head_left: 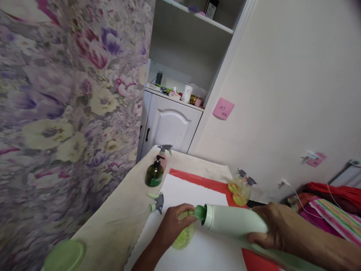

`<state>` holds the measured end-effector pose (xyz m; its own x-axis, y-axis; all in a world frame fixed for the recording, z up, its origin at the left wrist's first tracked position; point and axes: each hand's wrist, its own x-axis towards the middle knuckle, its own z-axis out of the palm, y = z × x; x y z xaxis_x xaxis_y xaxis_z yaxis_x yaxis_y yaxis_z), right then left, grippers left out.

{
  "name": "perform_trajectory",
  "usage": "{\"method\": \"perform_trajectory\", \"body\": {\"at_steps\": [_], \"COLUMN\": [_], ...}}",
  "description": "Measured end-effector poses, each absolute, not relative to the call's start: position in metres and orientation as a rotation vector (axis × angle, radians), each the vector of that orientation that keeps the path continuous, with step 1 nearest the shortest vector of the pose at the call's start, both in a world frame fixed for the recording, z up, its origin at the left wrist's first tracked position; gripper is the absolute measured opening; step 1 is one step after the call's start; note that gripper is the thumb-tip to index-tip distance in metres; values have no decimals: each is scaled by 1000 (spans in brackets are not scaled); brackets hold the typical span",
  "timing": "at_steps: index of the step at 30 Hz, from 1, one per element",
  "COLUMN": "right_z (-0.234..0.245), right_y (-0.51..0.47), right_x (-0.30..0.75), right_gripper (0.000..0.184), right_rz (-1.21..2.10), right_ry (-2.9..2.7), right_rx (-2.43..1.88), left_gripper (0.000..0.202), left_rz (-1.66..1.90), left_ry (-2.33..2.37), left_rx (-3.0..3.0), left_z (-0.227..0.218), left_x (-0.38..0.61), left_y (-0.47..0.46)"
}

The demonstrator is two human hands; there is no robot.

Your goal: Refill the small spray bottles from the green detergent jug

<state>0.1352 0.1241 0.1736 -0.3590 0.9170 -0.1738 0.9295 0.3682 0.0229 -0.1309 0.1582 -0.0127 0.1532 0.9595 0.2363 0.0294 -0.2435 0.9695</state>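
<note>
My left hand [179, 220] is wrapped around the neck of a translucent yellow-green bottle [184, 238] above the white paper [208, 248]. In my right hand [272, 227] is a large pale green bottle [235, 222], tipped nearly level with its threaded mouth facing left. Something green [200, 212] reaches from that mouth to the top of the small bottle; I cannot tell whether it is liquid or a spout. A grey and green spray trigger head [157, 203] lies left of my left hand. At the lower left is a round green lid [64, 256].
A dark pump bottle [154, 175] and a pink spray bottle [163, 158] stand at the table's [113, 218] far left. Yellow spray bottles [241, 192] stand at the right edge. Red paper [197, 178] lies under the white sheet. Behind are a white cupboard [172, 122] and a wall.
</note>
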Motion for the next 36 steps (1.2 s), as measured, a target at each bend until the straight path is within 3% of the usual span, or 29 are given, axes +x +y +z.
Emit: {"method": "perform_trajectory", "body": {"at_steps": [22,36], "right_z": [185,186], "right_y": [119,119], "right_x": [123,123], "right_gripper": [32,37], "right_rz": [-147,-129], "right_ry": [2402,2392], "right_rx": [1738,1729], "left_gripper": [17,19], "left_rz": [1245,1245], "left_ry": [1014,1001], "left_rx": [1497,1500], "left_z": [-11,-9], "left_x": [-132,-131], "left_y": [160,159]}}
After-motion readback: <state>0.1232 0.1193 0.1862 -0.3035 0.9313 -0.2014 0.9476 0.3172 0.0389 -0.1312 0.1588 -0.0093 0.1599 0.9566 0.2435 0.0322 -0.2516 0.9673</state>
